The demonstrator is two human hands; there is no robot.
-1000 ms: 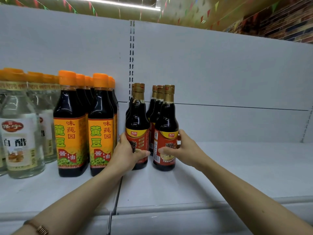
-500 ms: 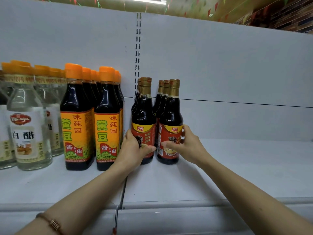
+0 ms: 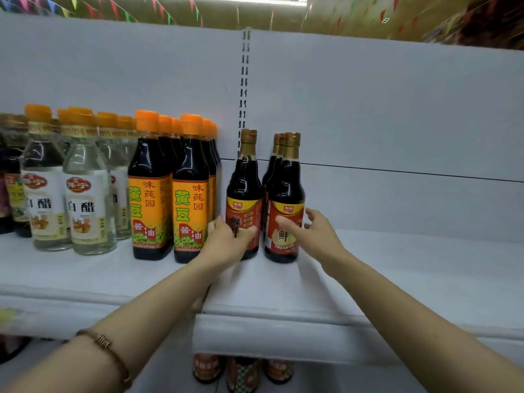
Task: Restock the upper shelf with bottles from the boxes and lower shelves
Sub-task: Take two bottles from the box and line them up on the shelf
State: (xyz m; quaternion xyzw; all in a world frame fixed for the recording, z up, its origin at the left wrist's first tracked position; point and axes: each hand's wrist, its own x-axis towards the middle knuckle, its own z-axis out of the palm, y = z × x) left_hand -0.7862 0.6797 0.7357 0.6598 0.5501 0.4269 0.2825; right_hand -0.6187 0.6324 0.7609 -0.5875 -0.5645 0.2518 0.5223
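dark sauce bottles (image 3: 285, 199), upper shelf (image 3: 397, 273)

Left hand (image 3: 226, 242) wraps red-label bottle (image 3: 244, 194); right hand (image 3: 314, 231) spread, touching neighbouring bottle (image 3: 285, 199) on upper shelf (image 3: 397, 279).

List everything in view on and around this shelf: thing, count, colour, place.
Red-label bottles: at least four, dark with gold caps, shelf centre, two rows.
Orange-label bottles: two in front, more behind, dark with orange caps, left of the centre rows.
Clear vinegar bottles: several, clear, white labels, orange caps, further left.
Dark bottles: partly cut off, far left edge.
Lower-shelf bottles: three, only tops visible, below the shelf.
Shelf: one, white, bare at right.
Bracelet: one, copper-coloured, left wrist.
Left hand: on the left front red-label bottle.
Right hand: fingers spread, at the right front one.
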